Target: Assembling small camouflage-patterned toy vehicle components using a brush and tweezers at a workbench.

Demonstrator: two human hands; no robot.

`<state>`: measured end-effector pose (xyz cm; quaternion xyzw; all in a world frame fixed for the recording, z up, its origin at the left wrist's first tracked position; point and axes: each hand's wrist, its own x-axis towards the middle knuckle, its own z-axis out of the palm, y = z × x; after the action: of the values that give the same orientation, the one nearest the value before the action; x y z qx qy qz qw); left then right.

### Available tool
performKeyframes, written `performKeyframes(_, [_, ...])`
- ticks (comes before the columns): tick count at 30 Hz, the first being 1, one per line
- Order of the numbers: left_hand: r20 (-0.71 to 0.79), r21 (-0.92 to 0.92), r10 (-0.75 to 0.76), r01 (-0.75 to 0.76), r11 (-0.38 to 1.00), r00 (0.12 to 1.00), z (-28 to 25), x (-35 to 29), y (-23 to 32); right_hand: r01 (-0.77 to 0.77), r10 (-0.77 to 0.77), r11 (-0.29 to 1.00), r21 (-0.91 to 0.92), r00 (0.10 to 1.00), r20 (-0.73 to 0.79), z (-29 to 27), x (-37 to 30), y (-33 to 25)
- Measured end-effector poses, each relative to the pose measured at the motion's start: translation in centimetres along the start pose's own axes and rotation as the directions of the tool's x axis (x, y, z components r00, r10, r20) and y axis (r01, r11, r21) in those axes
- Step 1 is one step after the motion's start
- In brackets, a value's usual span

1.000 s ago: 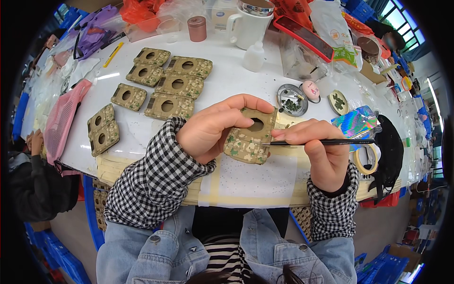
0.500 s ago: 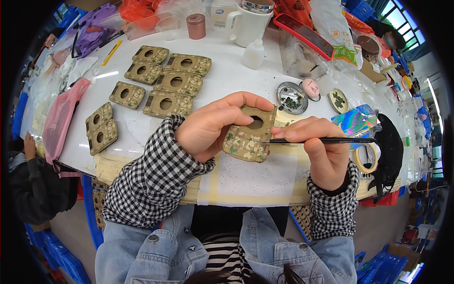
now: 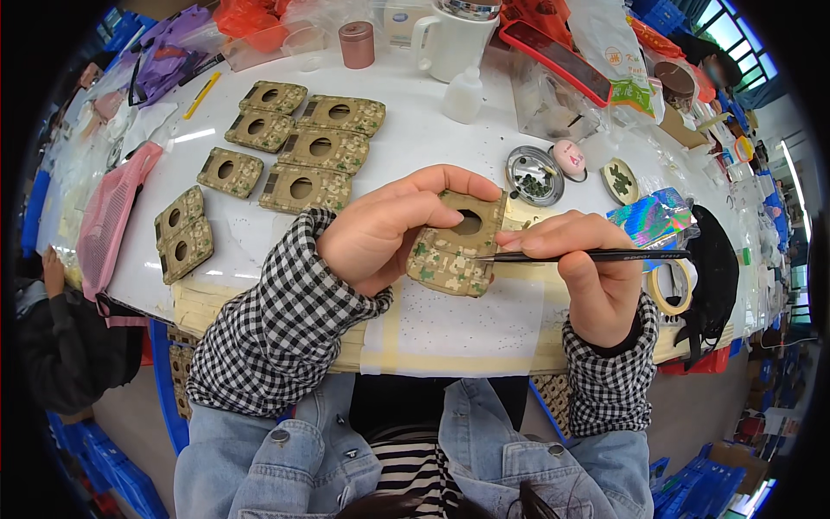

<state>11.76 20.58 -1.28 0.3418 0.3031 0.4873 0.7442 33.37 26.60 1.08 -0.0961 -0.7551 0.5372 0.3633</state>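
My left hand is closed around the edge of a camouflage-painted model tank hull, tilted up above the white paper. A round hole opens in the hull's upper part. My right hand pinches black fine-tipped tweezers, whose tips meet the hull's face below the hole. Whether a small part sits between the tips is too small to tell. Several similar hulls lie in groups at the left. Dark green bits lie in a round metal dish and a smaller round dish beyond my right hand.
A roll of tape, holographic pouch and black bag lie at the right. Along the back stand a white mug, plastic bottle and red-cased phone. A pink mesh pouch rests on the left edge.
Both hands keep their hold on the hull and tweezers, with the tips at nearly the same spot. The table items appear shifted only slightly in the view.
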Motion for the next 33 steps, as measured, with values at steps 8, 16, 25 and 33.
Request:
performKeyframes(8, [-0.004,0.007,0.008,-0.008,1.000,1.000,0.05,-0.11,0.04,0.003,-0.003,1.000,0.004,1.000,-0.001,0.08,0.01,0.08])
performKeyframes(16, [-0.008,0.008,0.003,-0.003,1.000,1.000,-0.07,-0.06,-0.01,0.008,-0.008,1.000,-0.018,1.000,-0.004,0.10,-0.01,0.10])
performKeyframes(25, [-0.003,0.006,0.008,-0.008,1.000,1.000,-0.06,-0.05,-0.02,0.017,-0.017,0.999,-0.046,1.000,0.005,0.00,-0.03,0.06])
performKeyframes(33, [-0.001,0.008,0.006,-0.006,1.000,1.000,0.00,-0.06,0.06,0.023,-0.023,0.999,-0.047,1.000,0.006,-0.01,-0.05,0.05])
